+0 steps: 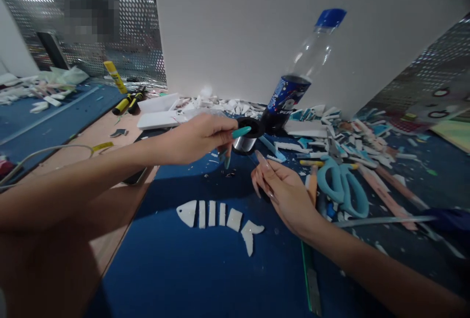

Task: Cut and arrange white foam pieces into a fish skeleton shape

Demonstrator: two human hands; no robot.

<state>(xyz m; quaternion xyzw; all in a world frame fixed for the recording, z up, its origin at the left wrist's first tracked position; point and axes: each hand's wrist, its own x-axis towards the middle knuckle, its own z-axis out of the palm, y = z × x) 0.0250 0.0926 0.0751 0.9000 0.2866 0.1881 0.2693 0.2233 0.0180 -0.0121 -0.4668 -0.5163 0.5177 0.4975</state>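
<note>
A black spool [244,144] with a shiny silver middle is gripped by my left hand [209,137], its thumb lying over the rim. Just to the right and lower, my right hand [281,188] has its fingers pinched together close to the spool; whatever they hold is too small to make out. Below both hands, white pieces form a fish on the blue mat [176,279]: a head [188,213] with a small hole, several body strips [212,214] set apart, and a forked tail [250,235].
A cola bottle [290,94] leans behind the hands. Blue-handled scissors [341,186], a green-edged ruler [311,279] and many scraps lie to the right. At the left are yellow-black cutters [123,104], a glue stick [115,77] and a cable [47,149].
</note>
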